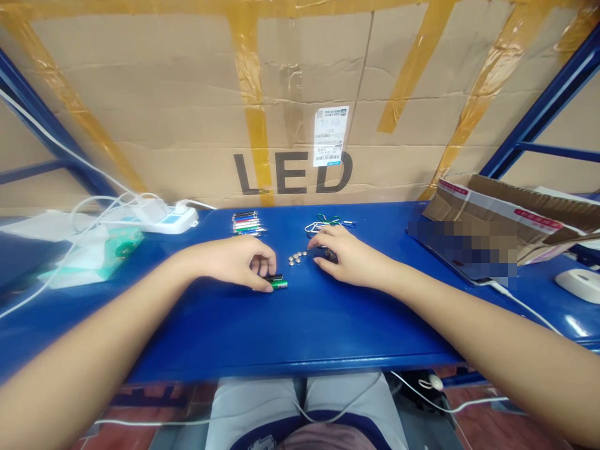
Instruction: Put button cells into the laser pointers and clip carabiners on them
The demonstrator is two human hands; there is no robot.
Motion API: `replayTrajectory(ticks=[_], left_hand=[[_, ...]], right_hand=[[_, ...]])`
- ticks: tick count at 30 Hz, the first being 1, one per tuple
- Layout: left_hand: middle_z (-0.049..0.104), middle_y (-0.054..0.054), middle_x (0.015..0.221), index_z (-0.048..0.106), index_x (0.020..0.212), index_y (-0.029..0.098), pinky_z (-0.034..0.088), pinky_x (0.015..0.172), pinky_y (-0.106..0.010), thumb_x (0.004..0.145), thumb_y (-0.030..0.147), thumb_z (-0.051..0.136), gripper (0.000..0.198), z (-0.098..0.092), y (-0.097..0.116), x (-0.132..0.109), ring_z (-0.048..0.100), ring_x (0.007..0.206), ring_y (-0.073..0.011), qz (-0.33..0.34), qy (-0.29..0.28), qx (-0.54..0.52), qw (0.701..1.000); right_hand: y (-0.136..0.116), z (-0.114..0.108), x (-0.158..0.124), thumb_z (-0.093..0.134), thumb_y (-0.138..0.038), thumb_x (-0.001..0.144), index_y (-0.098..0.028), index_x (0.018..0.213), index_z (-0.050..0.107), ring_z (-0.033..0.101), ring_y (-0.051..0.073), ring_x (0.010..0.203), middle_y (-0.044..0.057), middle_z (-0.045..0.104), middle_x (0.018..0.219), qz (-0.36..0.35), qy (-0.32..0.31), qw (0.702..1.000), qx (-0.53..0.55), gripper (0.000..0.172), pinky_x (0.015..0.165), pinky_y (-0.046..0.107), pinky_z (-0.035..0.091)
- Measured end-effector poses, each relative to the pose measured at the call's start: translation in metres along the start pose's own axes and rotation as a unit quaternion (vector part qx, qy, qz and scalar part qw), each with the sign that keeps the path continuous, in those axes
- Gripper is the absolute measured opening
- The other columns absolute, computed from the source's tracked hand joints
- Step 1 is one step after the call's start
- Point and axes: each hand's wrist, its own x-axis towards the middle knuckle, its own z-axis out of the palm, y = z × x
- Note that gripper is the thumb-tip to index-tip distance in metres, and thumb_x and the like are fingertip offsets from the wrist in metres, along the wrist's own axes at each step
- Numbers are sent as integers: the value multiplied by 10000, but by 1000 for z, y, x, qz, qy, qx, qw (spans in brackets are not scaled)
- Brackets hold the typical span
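My left hand (pixel 244 262) rests on the blue table (pixel 300 325) with its fingers curled around a small green and black tube (pixel 276 282). My right hand (pixel 344 253) lies palm down with its fingers bent over a small dark part (pixel 330 255). Between the two hands sit several small silver button cells (pixel 296 257). Behind my left hand lies a row of several small coloured tubes (pixel 247 223). Behind my right hand is a bunch of metal clips and rings (pixel 328 221).
A white power strip (pixel 171 219) with cables lies at the back left, beside a white and green packet (pixel 100 253). An open cardboard box (pixel 506 219) stands at the right, with a white object (pixel 579 284) near it. A large carton marked LED (pixel 300 112) forms the back wall.
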Motion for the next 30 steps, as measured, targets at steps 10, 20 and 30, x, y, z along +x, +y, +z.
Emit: replayTrajectory(ticks=[10, 20, 30], left_hand=[[708, 0, 795, 705, 892, 220, 447, 595, -233, 726, 489, 735, 317, -1, -11, 2, 647, 709, -165, -25, 40, -13, 999], [715, -5, 759, 713, 841, 220, 501, 647, -264, 731, 490, 753, 294, -1, -12, 6, 662, 708, -178, 2, 89, -59, 994], [728, -72, 1025, 743, 980, 192, 593, 797, -315, 780, 486, 738, 356, -8, -5, 13, 686, 908, -200, 30, 540, -355, 762]], right_hand=[[8, 15, 9, 650, -198, 890, -207, 952, 691, 557, 253, 1092, 84, 650, 1027, -22, 32, 998, 55, 75, 993, 450, 438], [9, 9, 7, 683, -276, 866, -192, 945, 666, 578, 260, 1031, 96, 672, 1009, 14, 10, 999, 45, 116, 921, 424, 468], [6, -5, 8, 640, -121, 838, -173, 845, 696, 665, 200, 834, 62, 736, 889, 54, -22, 998, 31, 77, 795, 330, 501]])
